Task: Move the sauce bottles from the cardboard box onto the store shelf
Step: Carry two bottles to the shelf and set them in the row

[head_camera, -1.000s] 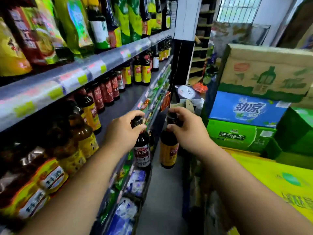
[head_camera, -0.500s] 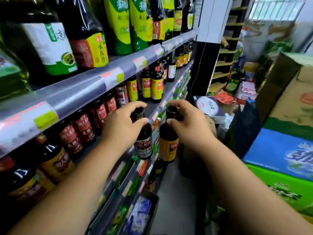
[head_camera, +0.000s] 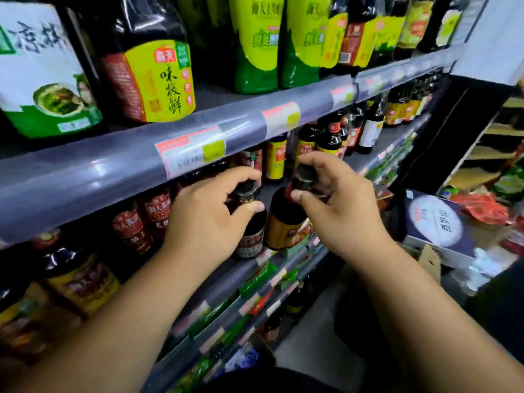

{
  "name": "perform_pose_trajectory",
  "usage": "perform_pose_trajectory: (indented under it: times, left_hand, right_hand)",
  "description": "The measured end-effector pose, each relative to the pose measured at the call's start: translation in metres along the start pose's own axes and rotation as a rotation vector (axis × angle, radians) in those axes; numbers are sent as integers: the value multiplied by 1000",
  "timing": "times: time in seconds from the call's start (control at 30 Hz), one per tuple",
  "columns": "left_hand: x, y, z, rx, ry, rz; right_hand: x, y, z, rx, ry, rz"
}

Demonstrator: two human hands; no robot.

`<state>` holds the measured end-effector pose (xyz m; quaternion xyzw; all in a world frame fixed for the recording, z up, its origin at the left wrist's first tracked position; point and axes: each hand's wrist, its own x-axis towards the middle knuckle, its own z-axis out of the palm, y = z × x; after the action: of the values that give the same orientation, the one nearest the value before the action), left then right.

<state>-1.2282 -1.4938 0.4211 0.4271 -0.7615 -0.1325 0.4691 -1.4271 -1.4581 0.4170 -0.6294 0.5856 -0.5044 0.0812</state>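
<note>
Bottles, one to each hand, hang upright at the front edge of the store shelf [head_camera: 360, 161], carried by their necks. The left hand [head_camera: 207, 222] has thumb and fingers curled round the black cap of the dark bottle [head_camera: 251, 241], the one with a red-and-white label. The right hand [head_camera: 340, 214] pinches the capped neck of the yellow-labelled bottle [head_camera: 283, 226] just beside it, and the two bodies are close together (whether they actually touch I cannot tell). Both bases look level with the shelf's front lip and are not plainly set down on the board.

The placing turns on where the open patch of board lies. It is behind the bottles, toward the back edge, between the red-labelled row [head_camera: 156, 208] on the left and the standing stock [head_camera: 276, 160] farther along. Each bottle's long axis runs vertical, straight below its grip, so a push inward and a short lowering should stand them. The left hand is nearer that gap, and it sits close under the upper shelf rail [head_camera: 113, 171], which leaves little headroom.
</note>
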Motion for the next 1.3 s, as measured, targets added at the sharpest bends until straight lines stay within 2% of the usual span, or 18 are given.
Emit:
perform_pose_trajectory:
  times: [0.27, 0.6, 1.07, 1.3]
  left_hand:
    - [-7, 2, 14, 163, 171, -130]
    - [-17, -5, -7, 313, 274, -204]
    - [-36, -22, -4, 444, 250, -237]
    - [-42, -40, 18, 243, 160, -362]
  right_hand:
    - [36, 32, 20, 128, -245, -141]
    - [52, 25, 59, 287, -407, -215]
    - [36, 29, 86, 321, -460, -371]
    - [33, 40, 99, 462, -623, -260]
